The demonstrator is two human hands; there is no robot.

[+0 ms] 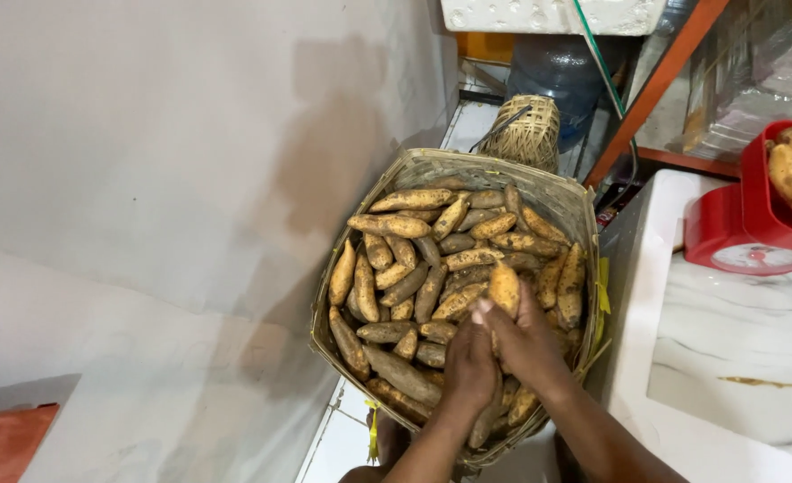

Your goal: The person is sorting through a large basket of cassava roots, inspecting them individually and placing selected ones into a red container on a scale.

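Hands (503, 344) clasping dusty tan sweet potato (504, 288)

Soft, even indoor light fills the room, a dull shadow smudges the pale wall (235, 161), and lines bow slightly toward the picture's edges.

The right hand (528, 344) covers the lower half of one sweet potato (504, 288); the red scale (754, 224) (far right) is cut by the edge.

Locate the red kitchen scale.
In the head view, the red scale sits at the right edge on the white counter, right of the woven basket.
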